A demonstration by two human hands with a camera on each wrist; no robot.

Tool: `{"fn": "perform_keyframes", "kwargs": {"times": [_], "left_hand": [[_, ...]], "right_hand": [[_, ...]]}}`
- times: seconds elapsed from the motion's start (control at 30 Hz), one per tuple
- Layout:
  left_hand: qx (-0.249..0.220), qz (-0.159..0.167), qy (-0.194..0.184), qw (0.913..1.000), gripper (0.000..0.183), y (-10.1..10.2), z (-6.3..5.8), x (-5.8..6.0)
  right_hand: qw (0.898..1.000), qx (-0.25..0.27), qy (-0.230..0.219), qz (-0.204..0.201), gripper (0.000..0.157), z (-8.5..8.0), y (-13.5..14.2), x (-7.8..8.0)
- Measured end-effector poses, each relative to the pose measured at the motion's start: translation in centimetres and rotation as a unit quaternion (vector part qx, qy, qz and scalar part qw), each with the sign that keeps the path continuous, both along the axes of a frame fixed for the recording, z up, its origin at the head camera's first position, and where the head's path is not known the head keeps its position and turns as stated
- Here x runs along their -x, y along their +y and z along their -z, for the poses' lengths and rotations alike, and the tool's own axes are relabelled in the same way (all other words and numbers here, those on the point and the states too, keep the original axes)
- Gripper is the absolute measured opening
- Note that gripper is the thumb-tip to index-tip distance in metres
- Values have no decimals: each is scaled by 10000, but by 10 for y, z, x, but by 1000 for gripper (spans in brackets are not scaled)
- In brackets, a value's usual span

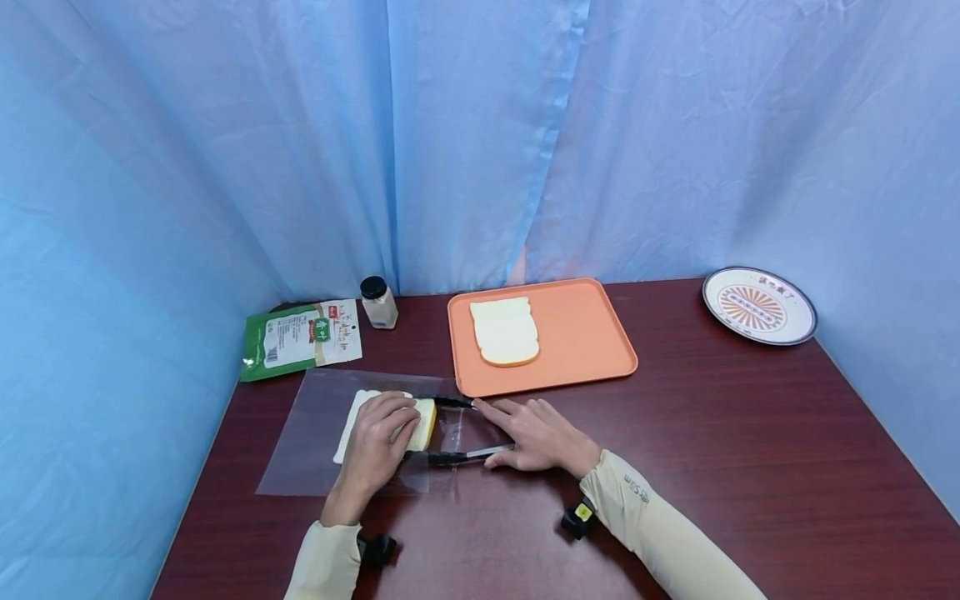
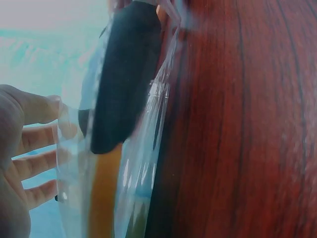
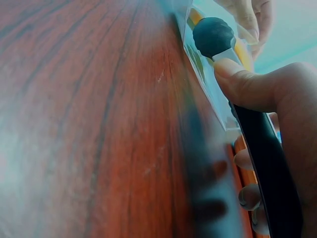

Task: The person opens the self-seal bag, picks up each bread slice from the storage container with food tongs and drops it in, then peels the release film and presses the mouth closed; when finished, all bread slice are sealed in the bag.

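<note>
My left hand [image 1: 381, 429] is over a bread slice [image 1: 348, 435] inside a clear plastic bag [image 1: 300, 454]. Its thumb and fingertips pinch the bag's film near the open end, seen close up in the left wrist view. In my right hand [image 1: 542, 435] is a pair of tongs [image 1: 448, 457], with the thumb on one arm and fingers along the other. Both black tong tips reach into the bag, one on each side of the slice. The right wrist view shows the thumb [image 3: 247, 87] pressing the tong arm, while the other fingers are partly hidden behind it.
Behind the hands, an orange tray [image 1: 581, 333] holds another bread slice [image 1: 506, 331]. A green and white packet [image 1: 288, 337] lies at the left beside a black-lidded jar [image 1: 379, 302]. At the far right is a patterned plate [image 1: 759, 306]. Blue curtains [image 1: 480, 150] enclose the table.
</note>
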State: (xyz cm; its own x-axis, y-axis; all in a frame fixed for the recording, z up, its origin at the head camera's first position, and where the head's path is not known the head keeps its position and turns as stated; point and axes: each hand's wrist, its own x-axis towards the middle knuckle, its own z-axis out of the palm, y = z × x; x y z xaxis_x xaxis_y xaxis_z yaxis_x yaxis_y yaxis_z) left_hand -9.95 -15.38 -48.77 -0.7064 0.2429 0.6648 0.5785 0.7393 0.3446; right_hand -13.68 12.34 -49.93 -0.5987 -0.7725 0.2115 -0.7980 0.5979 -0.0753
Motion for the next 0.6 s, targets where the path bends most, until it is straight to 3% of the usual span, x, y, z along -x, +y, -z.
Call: {"fn": "perform_keyframes", "kwargs": {"times": [0.6], "left_hand": [[-64,-55,-152,9998,13,2,-3,-3]], "right_hand": [[9991,-63,288,-314,89,-1,-7,4]]}}
